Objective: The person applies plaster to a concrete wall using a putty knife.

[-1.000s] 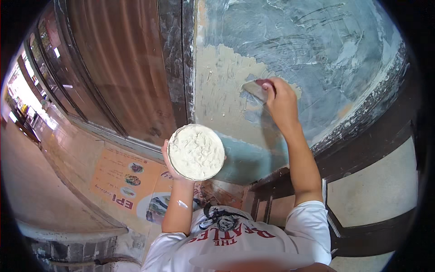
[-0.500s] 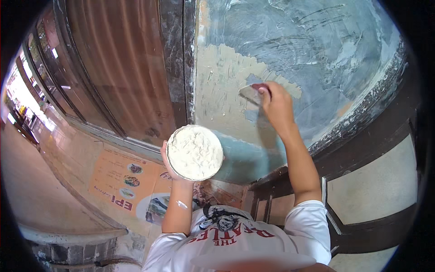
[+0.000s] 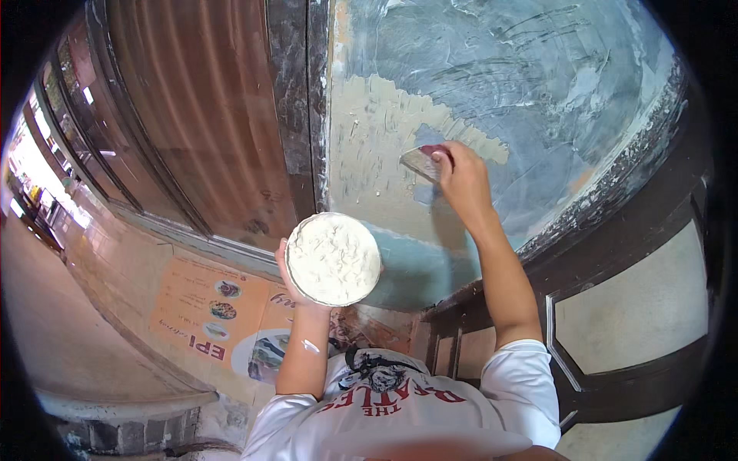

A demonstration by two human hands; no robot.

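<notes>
My left hand [image 3: 290,269] is wrapped round a round tub [image 3: 334,259] filled to the rim with thick white putty, held up in front of me. A smear of the white stuff is on my left forearm. In my right hand [image 3: 466,177] is a putty knife [image 3: 421,160] with a dark red grip, pinched between thumb and fingers. Its broad blade lies at or very near the wall [image 3: 500,92], over a cream-coloured patch of putty [image 3: 377,146]. Around that patch the wall is rough grey-blue, with a smoother blue-green strip below.
A dark wooden frame [image 3: 298,107] with brown glazed panels borders the wall on the left. To the right stands dark woodwork with pale panels [image 3: 630,307]. An orange printed banner [image 3: 207,307] covers floor at lower left, beside a curved ledge [image 3: 123,403].
My right hand and the putty knife have shifted slightly left across the wall. The tub in my left hand stays almost where it was.
</notes>
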